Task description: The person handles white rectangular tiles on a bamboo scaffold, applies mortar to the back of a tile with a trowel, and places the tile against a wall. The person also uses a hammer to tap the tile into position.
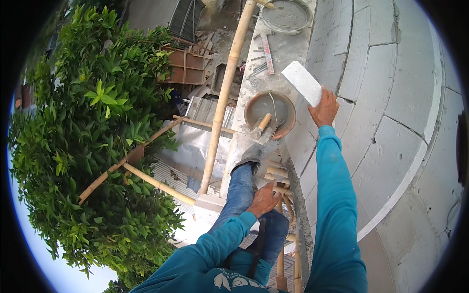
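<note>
My right hand (pixel 324 108), arm stretched forward, grips the near end of a white rectangular block (pixel 302 82) and holds it beside the grey block wall (pixel 361 73). My left hand (pixel 264 199) hangs over my jeans-clad leg, its fingers loosely bent and apart with nothing in them. Ahead of my foot stands a round brown bucket (pixel 250 108) with grey wet mix inside. A trowel (pixel 264 123) with a wooden handle leans in its near side.
A hammer (pixel 267 53) and several metal rods (pixel 257 70) lie on the plank (pixel 244 122) beyond the bucket, near a basin (pixel 287 15). Bamboo poles (pixel 224 97) run along the left edge, above metal roofing and a leafy tree (pixel 93 122). A gap with a bamboo ladder (pixel 278 176) opens below me.
</note>
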Tool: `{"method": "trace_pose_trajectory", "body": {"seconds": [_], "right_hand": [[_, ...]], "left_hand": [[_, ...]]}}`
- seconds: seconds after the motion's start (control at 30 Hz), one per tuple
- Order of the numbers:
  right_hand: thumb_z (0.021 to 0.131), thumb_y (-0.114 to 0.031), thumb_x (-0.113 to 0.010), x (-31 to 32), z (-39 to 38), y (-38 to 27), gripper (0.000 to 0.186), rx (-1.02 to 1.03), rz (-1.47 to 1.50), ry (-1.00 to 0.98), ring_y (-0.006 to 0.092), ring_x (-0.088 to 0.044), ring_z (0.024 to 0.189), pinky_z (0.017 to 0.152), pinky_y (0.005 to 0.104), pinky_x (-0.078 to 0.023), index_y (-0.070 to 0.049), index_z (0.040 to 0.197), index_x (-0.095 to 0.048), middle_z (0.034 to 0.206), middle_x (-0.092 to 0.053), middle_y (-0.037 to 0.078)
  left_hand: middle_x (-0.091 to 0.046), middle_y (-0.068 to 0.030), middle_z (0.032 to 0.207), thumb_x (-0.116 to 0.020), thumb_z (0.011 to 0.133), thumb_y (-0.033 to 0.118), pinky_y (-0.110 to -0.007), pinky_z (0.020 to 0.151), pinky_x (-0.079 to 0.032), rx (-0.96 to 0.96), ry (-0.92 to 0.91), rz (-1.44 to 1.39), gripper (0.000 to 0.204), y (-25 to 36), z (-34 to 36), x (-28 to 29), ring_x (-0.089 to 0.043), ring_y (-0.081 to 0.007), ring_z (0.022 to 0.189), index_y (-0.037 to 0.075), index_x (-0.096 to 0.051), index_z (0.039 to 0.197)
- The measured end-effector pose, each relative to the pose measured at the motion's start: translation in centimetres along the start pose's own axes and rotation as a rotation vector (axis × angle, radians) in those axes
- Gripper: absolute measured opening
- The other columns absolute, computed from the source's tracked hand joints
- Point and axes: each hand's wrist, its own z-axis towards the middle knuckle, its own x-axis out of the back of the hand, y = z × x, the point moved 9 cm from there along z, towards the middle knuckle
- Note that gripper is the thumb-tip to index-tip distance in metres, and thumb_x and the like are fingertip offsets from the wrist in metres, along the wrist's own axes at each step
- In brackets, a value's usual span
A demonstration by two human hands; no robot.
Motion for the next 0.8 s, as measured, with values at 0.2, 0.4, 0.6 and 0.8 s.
{"method": "trace_pose_trajectory", "body": {"seconds": [0.2,0.4,0.6,0.8], "right_hand": [[0.06,-0.013,-0.083,-7.6,5.1,-2.9,0.083,0.254,0.002,-0.101,0.0289,-0.048,0.115,0.095,0.046,-0.038,-0.015,0.136,-0.049,0.117,-0.053,0.008],[0.056,-0.013,-0.085,-13.7,7.1,-4.5,0.09,0.317,0.017,-0.301,0.0301,-0.045,0.121,0.104,0.046,-0.035,-0.014,0.138,-0.047,0.124,-0.051,0.009],[0.059,-0.014,-0.082,-18.2,6.2,-4.6,0.085,0.338,-0.028,-0.373,0.0307,-0.045,0.124,0.107,0.0477,-0.034,-0.016,0.138,-0.048,0.128,-0.051,0.01],[0.062,-0.027,-0.087,-18.3,6.0,-5.3,0.089,0.35,-0.137,-0.497,0.0311,-0.043,0.129,0.11,0.0511,-0.033,-0.012,0.14,-0.046,0.133,-0.049,0.011]], "left_hand": [[-0.053,-0.0258,0.136,-0.057,0.094,0.032,-0.045,0.107,-0.04,0.002,-0.054,-0.126,0.055,1.7,0.9,-0.4,-0.05,-0.0417,0.125,-0.001,-0.046,0.137],[-0.053,-0.0251,0.135,-0.056,0.095,0.031,-0.045,0.106,-0.04,-0.039,-0.03,-0.168,0.053,3.9,1.4,0.9,-0.051,-0.041,0.125,0.002,-0.045,0.139],[-0.053,-0.0248,0.135,-0.055,0.096,0.03,-0.045,0.106,-0.04,-0.054,-0.043,-0.184,0.052,5.5,2.6,1.0,-0.051,-0.0399,0.126,0.003,-0.045,0.139],[-0.053,-0.0251,0.134,-0.055,0.096,0.032,-0.045,0.106,-0.039,-0.03,-0.026,-0.212,0.052,5.6,3.2,0.8,-0.05,-0.0412,0.125,0.003,-0.046,0.138]]}}
